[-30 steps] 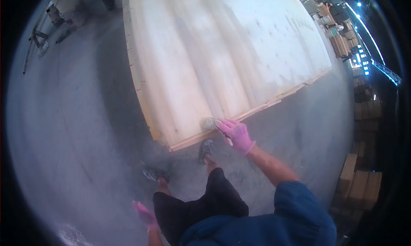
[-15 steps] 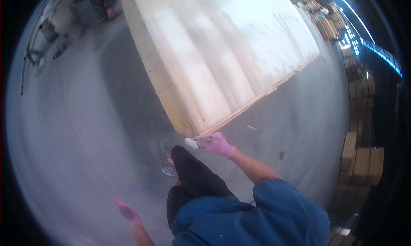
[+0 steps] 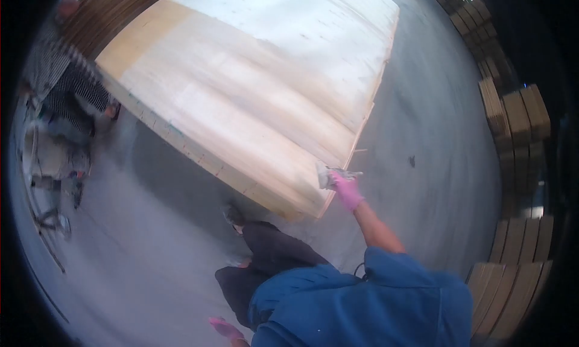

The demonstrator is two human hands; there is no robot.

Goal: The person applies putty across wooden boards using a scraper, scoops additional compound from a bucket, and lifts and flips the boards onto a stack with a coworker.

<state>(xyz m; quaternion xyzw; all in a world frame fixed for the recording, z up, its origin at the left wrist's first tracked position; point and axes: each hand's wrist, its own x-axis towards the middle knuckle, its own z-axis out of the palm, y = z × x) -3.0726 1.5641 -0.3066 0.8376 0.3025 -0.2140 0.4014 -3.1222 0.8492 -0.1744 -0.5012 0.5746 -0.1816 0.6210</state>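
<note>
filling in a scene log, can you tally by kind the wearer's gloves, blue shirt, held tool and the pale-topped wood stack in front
Pink gloves: 2, on left hand and right hand
Blue shirt: 1
Held tool: 1, exact type unclear
Wood stack: 1
Total: 5

Over there, glare whitens the wooden sheet [image 3: 283, 57], and a soft shadow [image 3: 175, 160] darkens the floor [image 3: 440, 160] beside it. To me everything looks hazy, bowing toward black edges.
</note>
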